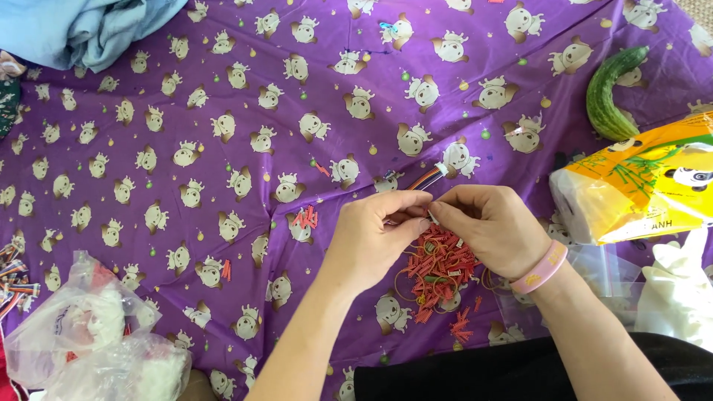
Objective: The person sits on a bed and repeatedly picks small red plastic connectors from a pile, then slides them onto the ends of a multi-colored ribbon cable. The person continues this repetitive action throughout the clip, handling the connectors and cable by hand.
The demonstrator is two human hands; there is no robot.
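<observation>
My left hand (375, 238) and my right hand (490, 226) meet fingertip to fingertip over a purple cloth (223, 96) printed with cartoon animals. Together they pinch the end of a bundle of coloured wires (425, 178) with a small white connector (443, 169), which runs away from me. Under the hands lies a pile of small red pieces (438, 271) mixed with rubber bands. A pink wristband (540, 269) sits on my right wrist.
A green cucumber (610, 93) lies at the far right. A yellow-and-white plastic pack (642, 186) sits below it, white gloves (679, 293) nearer me. Clear plastic bags (96, 334) lie at lower left, light blue fabric (85, 26) at top left, loose red pieces (304, 217) mid-cloth.
</observation>
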